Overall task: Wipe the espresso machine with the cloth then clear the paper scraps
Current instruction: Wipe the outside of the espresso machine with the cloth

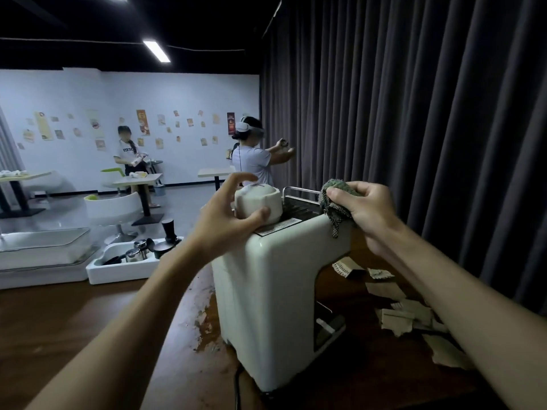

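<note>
On top of the espresso machine (266,291), the left hand (222,223) is gripping a white cup (257,201) and the right hand (370,208) is clutching the bunched cloth (336,202) at the right edge, so a hasty swipe may be risking tipping the cup onto the paper scraps (396,319) lying below.

Cream-white espresso machine (266,291); green checked cloth (336,202); tan paper scraps (396,319); dark brown table (88,321).

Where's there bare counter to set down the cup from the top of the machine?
The cup would fit on the bare counter left of the espresso machine, in front of the white tray. Avoid the brown spill at the machine's left base. Right of it, paper scraps crowd the wood.
</note>
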### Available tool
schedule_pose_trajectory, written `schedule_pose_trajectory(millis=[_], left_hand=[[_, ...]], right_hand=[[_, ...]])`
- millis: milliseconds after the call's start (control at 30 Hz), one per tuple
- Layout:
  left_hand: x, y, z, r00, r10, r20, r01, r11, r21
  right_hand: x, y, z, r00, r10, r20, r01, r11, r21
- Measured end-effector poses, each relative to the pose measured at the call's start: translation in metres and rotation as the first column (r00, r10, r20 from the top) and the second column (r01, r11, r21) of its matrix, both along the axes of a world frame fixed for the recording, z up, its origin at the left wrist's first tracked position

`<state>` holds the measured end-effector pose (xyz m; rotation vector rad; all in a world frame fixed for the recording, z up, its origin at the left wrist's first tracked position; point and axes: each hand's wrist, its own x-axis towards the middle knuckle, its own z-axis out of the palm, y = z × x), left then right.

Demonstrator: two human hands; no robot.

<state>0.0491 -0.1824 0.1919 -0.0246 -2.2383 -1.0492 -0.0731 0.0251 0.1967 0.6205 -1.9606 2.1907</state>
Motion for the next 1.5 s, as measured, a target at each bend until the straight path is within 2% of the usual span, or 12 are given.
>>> schedule_pose_trajectory(millis=[133, 200, 267, 400, 533, 667, 767, 867, 1033, 1133, 1333, 1500], left_hand=[[0.000, -0.008, 0.015, 0.989, -0.060, 0.135, 0.073, 0.993, -0.093], [0.001, -0.006, 0.023, 0.973, 0.023, 0.229, 0.036, 0.968, -0.250], [0.003, 0.006, 0.023, 0.968, 0.133, 0.215, -0.047, 0.930, -0.364], [0.006, 0.019, 0.007, 0.992, 0.110, 0.055, -0.098, 0.979, -0.179], [0.009, 0.014, 0.001, 0.998, 0.021, 0.065, -0.016, 0.998, -0.067], [0.011, 0.014, -0.006, 0.999, 0.006, 0.031, -0.006, 1.000, -0.004], [0.015, 0.016, -0.012, 1.000, -0.002, 0.016, 0.002, 1.000, -0.017], [0.019, 0.012, -0.017, 0.999, -0.047, 0.012, 0.047, 0.999, -0.010], [0.018, 0.006, -0.019, 0.996, -0.092, 0.013, 0.092, 0.996, 0.011], [0.017, 0.006, -0.020, 0.996, -0.088, 0.012, 0.088, 0.996, 0.001], [0.016, 0.002, -0.021, 0.994, -0.111, 0.021, 0.111, 0.994, -0.012], [0.019, 0.001, -0.021, 0.990, -0.135, 0.045, 0.136, 0.991, -0.019]], right_hand=[[0.023, 0.011, -0.005, 1.000, -0.024, 0.014, 0.025, 0.998, -0.060], [0.033, 0.013, -0.007, 0.999, -0.049, 0.011, 0.050, 0.994, -0.097], [0.043, 0.014, -0.009, 0.997, -0.081, -0.004, 0.080, 0.991, -0.112], [0.057, 0.019, -0.016, 0.992, -0.112, -0.057, 0.106, 0.990, -0.097], [0.067, 0.027, -0.027, 0.963, -0.169, -0.211, 0.169, 0.986, -0.018], [0.075, 0.029, -0.038, 0.754, -0.389, -0.529, 0.468, 0.884, 0.017], [0.065, 0.024, -0.044, 0.589, -0.406, -0.699, 0.597, 0.801, 0.038], [0.056, 0.020, -0.056, 0.545, -0.323, -0.774, 0.607, 0.788, 0.099], [0.050, 0.019, -0.069, 0.436, -0.308, -0.845, 0.612, 0.790, 0.028], [0.053, 0.020, -0.076, 0.458, -0.274, -0.846, 0.598, 0.799, 0.065], [0.057, 0.032, -0.070, 0.655, -0.169, -0.736, 0.419, 0.892, 0.168], [0.053, 0.042, -0.068, 0.651, -0.070, -0.756, 0.376, 0.894, 0.241]])
